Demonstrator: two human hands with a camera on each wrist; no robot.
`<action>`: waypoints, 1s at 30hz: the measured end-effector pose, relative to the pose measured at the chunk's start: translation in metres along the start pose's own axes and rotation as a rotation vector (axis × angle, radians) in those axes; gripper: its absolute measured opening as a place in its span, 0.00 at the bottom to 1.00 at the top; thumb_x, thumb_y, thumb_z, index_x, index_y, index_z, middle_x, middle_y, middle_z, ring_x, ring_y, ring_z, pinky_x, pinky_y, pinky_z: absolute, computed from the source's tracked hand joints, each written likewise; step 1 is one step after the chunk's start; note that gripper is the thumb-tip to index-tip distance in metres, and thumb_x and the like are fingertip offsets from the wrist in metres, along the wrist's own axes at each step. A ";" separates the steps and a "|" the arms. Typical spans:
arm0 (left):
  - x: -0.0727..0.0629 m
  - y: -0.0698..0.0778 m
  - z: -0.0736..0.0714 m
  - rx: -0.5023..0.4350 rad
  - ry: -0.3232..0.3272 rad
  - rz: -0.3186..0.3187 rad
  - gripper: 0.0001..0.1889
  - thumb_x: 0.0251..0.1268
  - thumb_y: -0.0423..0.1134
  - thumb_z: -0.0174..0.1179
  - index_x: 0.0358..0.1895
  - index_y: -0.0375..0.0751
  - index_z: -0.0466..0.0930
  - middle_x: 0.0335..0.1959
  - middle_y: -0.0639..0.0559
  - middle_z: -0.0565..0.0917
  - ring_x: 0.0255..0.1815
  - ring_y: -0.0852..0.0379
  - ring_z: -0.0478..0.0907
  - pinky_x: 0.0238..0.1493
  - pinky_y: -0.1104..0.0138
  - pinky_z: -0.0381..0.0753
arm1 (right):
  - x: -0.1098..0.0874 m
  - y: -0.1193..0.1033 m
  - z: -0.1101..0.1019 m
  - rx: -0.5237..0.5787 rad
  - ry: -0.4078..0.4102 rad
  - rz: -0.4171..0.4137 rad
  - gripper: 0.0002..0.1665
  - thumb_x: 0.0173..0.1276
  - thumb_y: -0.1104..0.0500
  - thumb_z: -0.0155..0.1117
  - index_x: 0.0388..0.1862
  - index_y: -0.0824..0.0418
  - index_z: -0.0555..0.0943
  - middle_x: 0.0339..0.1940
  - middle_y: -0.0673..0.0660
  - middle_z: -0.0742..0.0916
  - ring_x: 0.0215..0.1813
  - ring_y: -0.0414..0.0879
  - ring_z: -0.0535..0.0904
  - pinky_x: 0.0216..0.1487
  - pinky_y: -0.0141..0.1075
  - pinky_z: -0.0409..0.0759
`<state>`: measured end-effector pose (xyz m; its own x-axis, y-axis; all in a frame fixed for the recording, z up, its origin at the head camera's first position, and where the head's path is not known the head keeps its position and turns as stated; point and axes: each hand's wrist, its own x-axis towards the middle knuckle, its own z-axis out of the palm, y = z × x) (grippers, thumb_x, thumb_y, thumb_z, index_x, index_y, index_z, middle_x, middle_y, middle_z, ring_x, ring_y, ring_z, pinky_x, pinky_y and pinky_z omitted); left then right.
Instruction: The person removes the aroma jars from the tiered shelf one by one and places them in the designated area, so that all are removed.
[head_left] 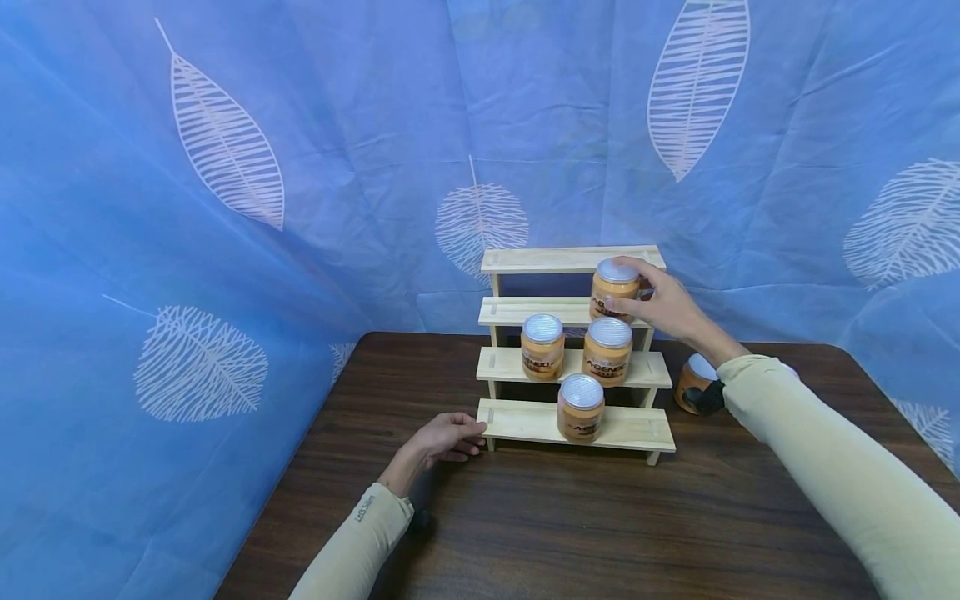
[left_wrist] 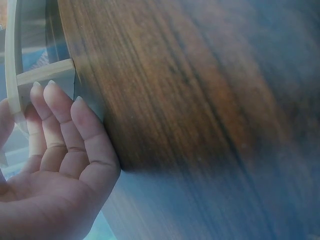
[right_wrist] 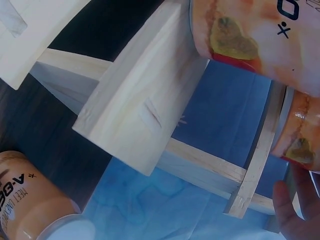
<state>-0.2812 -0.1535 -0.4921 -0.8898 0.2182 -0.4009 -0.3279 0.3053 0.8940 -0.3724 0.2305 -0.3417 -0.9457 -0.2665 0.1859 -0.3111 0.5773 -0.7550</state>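
A stepped wooden rack [head_left: 517,419] with several tiers stands on the table. My left hand [head_left: 450,437] grips the left end of its lowest board, thumb on top and fingers below; in the left wrist view, the fingers of that hand [left_wrist: 65,165] curl by the board's end. At the second tier from the top, my right hand [head_left: 663,307] holds an orange can with a silver lid [head_left: 613,292] between thumb and fingers. Similar cans stand on the rack: a left can [head_left: 542,354] and a right can [head_left: 607,362] one tier below, and a can [head_left: 581,417] on the lowest board.
On the dark wooden table [head_left: 570,517], another orange can [head_left: 692,383] stands right of the rack, partly behind my right wrist. Part of one more lid shows beyond the sleeve. A blue curtain [head_left: 360,167] with white leaf prints hangs behind and to the left.
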 end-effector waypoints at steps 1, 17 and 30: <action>0.000 0.000 0.000 -0.002 0.000 -0.001 0.15 0.71 0.48 0.62 0.46 0.39 0.80 0.37 0.50 0.87 0.32 0.60 0.84 0.39 0.63 0.84 | 0.000 0.000 0.000 -0.001 0.000 -0.001 0.49 0.67 0.39 0.68 0.81 0.44 0.56 0.68 0.67 0.73 0.65 0.62 0.72 0.52 0.54 0.76; -0.001 0.000 0.001 0.007 -0.007 -0.002 0.15 0.71 0.48 0.62 0.47 0.39 0.80 0.39 0.49 0.88 0.32 0.61 0.84 0.39 0.63 0.84 | -0.005 0.004 -0.002 -0.001 0.046 -0.026 0.45 0.68 0.41 0.68 0.79 0.44 0.61 0.67 0.65 0.74 0.60 0.61 0.75 0.45 0.45 0.77; -0.002 0.001 0.002 0.001 0.004 -0.002 0.15 0.72 0.48 0.62 0.47 0.39 0.80 0.36 0.51 0.87 0.33 0.60 0.84 0.39 0.63 0.84 | -0.014 0.000 -0.025 0.028 0.105 -0.034 0.43 0.69 0.46 0.68 0.78 0.44 0.61 0.67 0.63 0.73 0.60 0.56 0.73 0.45 0.33 0.77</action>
<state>-0.2790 -0.1519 -0.4905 -0.8902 0.2139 -0.4022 -0.3295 0.3072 0.8928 -0.3617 0.2530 -0.3283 -0.9398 -0.2025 0.2751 -0.3416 0.5468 -0.7644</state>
